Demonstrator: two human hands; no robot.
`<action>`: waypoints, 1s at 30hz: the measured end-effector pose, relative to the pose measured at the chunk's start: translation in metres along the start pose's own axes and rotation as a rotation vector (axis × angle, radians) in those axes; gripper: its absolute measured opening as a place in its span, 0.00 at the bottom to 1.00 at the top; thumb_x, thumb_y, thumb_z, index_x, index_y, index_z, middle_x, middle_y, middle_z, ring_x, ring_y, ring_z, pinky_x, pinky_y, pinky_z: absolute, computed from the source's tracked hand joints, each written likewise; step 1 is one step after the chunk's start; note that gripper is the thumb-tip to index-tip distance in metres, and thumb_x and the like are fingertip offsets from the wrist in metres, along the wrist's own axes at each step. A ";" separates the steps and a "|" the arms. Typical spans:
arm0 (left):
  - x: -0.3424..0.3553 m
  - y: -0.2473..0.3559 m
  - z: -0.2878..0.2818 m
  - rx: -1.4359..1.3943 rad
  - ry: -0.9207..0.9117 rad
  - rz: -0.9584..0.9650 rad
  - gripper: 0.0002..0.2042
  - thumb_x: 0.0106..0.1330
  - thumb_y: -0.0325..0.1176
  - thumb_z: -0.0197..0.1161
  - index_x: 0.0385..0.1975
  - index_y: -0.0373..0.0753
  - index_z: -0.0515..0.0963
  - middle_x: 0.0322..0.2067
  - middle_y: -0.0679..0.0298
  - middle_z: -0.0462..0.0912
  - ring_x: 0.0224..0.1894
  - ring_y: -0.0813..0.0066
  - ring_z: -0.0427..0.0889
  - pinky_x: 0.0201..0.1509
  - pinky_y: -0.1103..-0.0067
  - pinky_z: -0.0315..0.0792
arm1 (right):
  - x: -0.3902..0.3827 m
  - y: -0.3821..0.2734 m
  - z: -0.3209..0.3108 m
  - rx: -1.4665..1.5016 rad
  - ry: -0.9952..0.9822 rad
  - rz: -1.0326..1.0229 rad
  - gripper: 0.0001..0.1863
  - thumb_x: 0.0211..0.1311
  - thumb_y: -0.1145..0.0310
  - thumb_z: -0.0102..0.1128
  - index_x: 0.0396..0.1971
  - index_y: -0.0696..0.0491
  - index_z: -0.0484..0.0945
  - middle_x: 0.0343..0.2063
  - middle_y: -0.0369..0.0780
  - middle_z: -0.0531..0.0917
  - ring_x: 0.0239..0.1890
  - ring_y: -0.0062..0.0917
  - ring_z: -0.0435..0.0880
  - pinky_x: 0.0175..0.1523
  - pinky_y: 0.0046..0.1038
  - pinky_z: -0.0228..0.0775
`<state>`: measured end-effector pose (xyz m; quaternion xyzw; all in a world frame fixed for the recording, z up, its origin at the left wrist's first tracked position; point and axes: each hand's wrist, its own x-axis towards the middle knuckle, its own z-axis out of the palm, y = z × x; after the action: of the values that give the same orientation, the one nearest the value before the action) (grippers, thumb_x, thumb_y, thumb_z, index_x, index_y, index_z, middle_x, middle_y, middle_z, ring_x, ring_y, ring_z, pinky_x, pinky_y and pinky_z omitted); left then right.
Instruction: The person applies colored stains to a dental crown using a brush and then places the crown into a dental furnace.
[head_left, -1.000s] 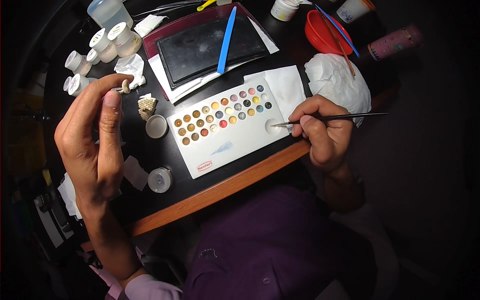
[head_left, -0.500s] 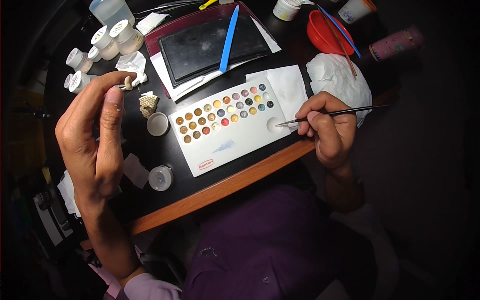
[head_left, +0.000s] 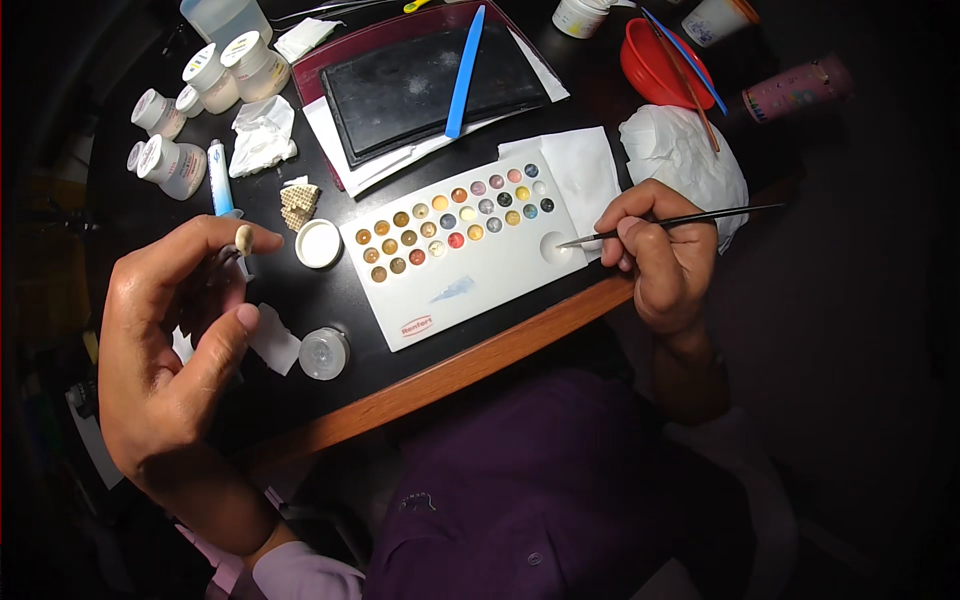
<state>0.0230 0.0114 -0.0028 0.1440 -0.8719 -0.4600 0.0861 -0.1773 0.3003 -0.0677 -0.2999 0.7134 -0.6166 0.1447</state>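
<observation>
My left hand (head_left: pixel 165 330) is curled at the left, thumb apart from the index finger. Beside that index finger sits a small cream tooth crown (head_left: pixel 243 238) on a thin dark holder, whose lower part my fingers hide. My right hand (head_left: pixel 660 250) pinches a fine paintbrush (head_left: pixel 690 217) with a black handle. Its tip is at the round hollow in the right end of a white palette (head_left: pixel 490 290). Rows of small wells with many-coloured pastes fill the palette's upper part, and a bluish smear marks its bare surface.
Left of the palette are a white round dish (head_left: pixel 318 244), a beige honeycomb block (head_left: pixel 299 204), a clear small jar (head_left: pixel 324 354) and a blue-white tube (head_left: pixel 219 180). Behind stand lidded jars (head_left: pixel 250 65), a black slab (head_left: pixel 420 90) with a blue strip, a red bowl (head_left: pixel 655 65) and crumpled tissue (head_left: pixel 685 165).
My left hand has come down toward me with the crown, and its thumb has parted from the index finger. The blue-white tube now shows. My right hand and brush have hardly moved.
</observation>
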 end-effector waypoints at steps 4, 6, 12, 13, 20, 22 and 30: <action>0.008 0.007 -0.011 0.111 -0.223 -0.054 0.24 0.54 0.28 0.67 0.51 0.29 0.71 0.47 0.56 0.80 0.35 0.82 0.71 0.40 0.85 0.69 | 0.001 0.002 0.001 -0.022 -0.024 -0.004 0.10 0.60 0.77 0.47 0.25 0.63 0.78 0.18 0.36 0.78 0.22 0.10 0.74 0.28 0.14 0.64; 0.010 0.006 -0.011 0.110 -0.216 -0.052 0.23 0.54 0.27 0.67 0.51 0.29 0.72 0.47 0.56 0.79 0.34 0.82 0.71 0.39 0.85 0.68 | 0.001 0.001 0.003 -0.011 -0.017 -0.010 0.10 0.60 0.77 0.48 0.26 0.62 0.78 0.18 0.36 0.79 0.22 0.10 0.74 0.28 0.14 0.63; 0.022 0.008 -0.010 -0.064 -0.143 -0.018 0.17 0.52 0.29 0.59 0.42 0.28 0.79 0.19 0.70 0.68 0.23 0.85 0.65 0.28 0.85 0.57 | 0.003 0.001 -0.001 0.024 -0.013 -0.008 0.11 0.61 0.74 0.48 0.26 0.61 0.79 0.18 0.37 0.79 0.20 0.11 0.73 0.27 0.14 0.61; 0.024 0.006 -0.008 -0.106 -0.148 -0.007 0.17 0.54 0.30 0.57 0.41 0.28 0.79 0.17 0.71 0.67 0.22 0.86 0.64 0.27 0.85 0.55 | 0.002 0.002 -0.004 0.023 -0.003 -0.009 0.11 0.61 0.74 0.48 0.26 0.61 0.79 0.18 0.37 0.79 0.20 0.11 0.73 0.26 0.14 0.60; 0.024 0.003 -0.003 -0.312 -0.139 -0.006 0.20 0.68 0.40 0.52 0.42 0.27 0.81 0.18 0.71 0.67 0.22 0.85 0.63 0.27 0.83 0.55 | 0.010 -0.020 0.011 0.209 -0.025 -0.186 0.12 0.60 0.74 0.46 0.33 0.63 0.79 0.25 0.42 0.81 0.28 0.19 0.79 0.36 0.21 0.70; 0.024 0.005 -0.005 -0.396 -0.142 0.053 0.22 0.67 0.41 0.53 0.43 0.25 0.81 0.18 0.70 0.69 0.21 0.84 0.64 0.27 0.83 0.56 | 0.022 -0.044 0.025 0.265 -0.120 -0.400 0.12 0.60 0.75 0.46 0.36 0.64 0.78 0.26 0.43 0.80 0.32 0.23 0.80 0.44 0.26 0.73; 0.029 -0.006 -0.008 -0.827 -0.221 0.240 0.24 0.67 0.40 0.55 0.47 0.19 0.77 0.35 0.48 0.84 0.25 0.80 0.72 0.27 0.83 0.63 | 0.045 -0.095 0.115 0.386 -0.133 -0.776 0.11 0.50 0.82 0.61 0.35 0.59 0.79 0.30 0.41 0.85 0.43 0.35 0.84 0.47 0.31 0.78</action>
<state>-0.0011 -0.0081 -0.0030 -0.0549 -0.6291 -0.7695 0.0957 -0.1227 0.1762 0.0093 -0.5522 0.4087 -0.7267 0.0015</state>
